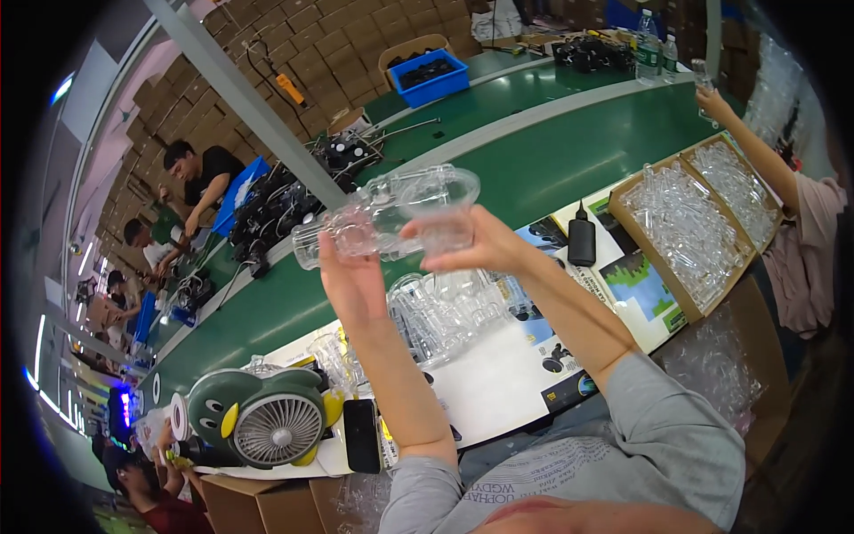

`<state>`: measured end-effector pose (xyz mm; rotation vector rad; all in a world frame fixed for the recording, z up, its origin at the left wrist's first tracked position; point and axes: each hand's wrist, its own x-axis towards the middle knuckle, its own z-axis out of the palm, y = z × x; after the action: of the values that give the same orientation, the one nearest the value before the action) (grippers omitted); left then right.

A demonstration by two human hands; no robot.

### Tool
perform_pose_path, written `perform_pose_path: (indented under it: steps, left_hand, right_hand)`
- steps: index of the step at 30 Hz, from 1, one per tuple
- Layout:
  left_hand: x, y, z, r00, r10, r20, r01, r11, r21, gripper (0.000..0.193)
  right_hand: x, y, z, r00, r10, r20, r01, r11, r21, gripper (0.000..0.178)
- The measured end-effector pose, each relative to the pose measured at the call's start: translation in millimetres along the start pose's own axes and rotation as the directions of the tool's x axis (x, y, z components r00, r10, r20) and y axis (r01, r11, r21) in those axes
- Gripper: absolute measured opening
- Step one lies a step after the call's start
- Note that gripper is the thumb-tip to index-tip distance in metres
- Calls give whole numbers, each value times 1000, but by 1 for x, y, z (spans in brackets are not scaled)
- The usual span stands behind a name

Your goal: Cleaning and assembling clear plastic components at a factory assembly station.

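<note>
Raised over the bench, a large transparent plastic part (427,191) with a rounded loop at one end and a ribbed tubular end spans both my hands. My left hand (354,271) holds it from below near the tubular end, thumb and fingers round it. My right hand (480,240) has its thumb and fingers closed on the looped end; its fingers are partly blurred behind the see-through plastic. Whether it is one piece or several joined together, I cannot tell. Just beneath lies a pile of similar transparent parts (436,320) on the white work surface (489,400).
A black dropper bottle (581,238) and a divided cardboard box of small transparent pieces (685,227) stand right. A green fan (276,427) and black phone (361,436) lie left. Beyond run a green conveyor belt (525,147) and a metal post (258,107). Co-workers sit at both sides.
</note>
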<state>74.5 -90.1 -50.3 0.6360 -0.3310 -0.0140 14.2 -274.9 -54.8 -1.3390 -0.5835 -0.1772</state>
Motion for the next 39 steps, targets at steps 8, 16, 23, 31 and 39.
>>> perform_pose_path:
  steps: [8, 16, 23, 31, 39]
  left_hand:
    - [-1, 48, -22, 946, 220, -238, -266, 947, -179, 30]
    - [-16, 70, -15, 851, 516, -94, -516, 790, -330, 47]
    - [-39, 79, 3, 754, 619, 221, -463, 739, -490, 59]
    - [-54, 72, 22, 659, 677, 328, -544, 730, -414, 70]
    - [-54, 72, 24, 670, 678, 301, -541, 724, -428, 73]
  right_hand:
    - [-18, -28, 9, 989, -132, 65, 147, 882, -448, 43]
    - [-34, -39, 25, 998, -8, -56, -40, 604, -796, 44]
    - [-41, -35, 43, 996, -82, -35, -3, 363, -932, 43]
    - [-43, -34, 49, 988, -151, -40, 20, 375, -927, 43]
    - [-43, -37, 49, 990, -140, -28, 32, 405, -914, 45]
